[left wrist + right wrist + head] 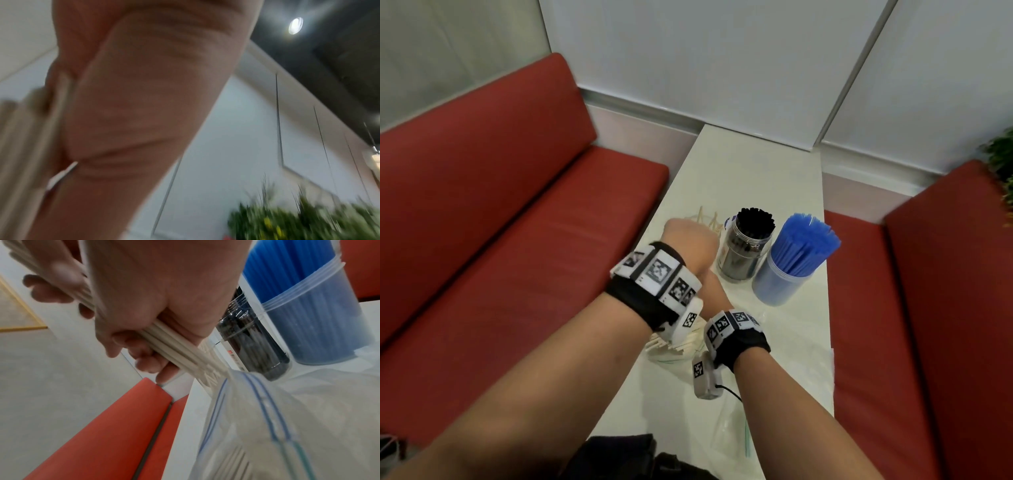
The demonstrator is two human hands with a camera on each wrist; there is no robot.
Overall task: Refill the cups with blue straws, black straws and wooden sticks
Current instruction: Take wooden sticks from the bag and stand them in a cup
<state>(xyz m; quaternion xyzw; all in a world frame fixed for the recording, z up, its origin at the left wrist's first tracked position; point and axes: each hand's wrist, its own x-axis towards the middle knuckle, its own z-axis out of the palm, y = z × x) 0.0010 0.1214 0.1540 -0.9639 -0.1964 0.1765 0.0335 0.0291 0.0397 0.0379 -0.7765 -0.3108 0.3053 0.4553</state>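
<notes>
Wooden sticks (174, 345): a light, stiff, smooth bundle that is likely to fan out or slip if held loosely, so grip mid-length and squeeze evenly. Your right hand (164, 296) has its fingers curled round the bundle just above the zip bag (287, 418) mouth. Your left hand (690, 245) is wrapped round it higher up, though that view is blurred. The long axis slants from the bag on the bench (756, 171) up and away toward the clear cup (700, 219), left of the black straws (753, 219) and blue straws (804, 240). The lower ends point back at you.
</notes>
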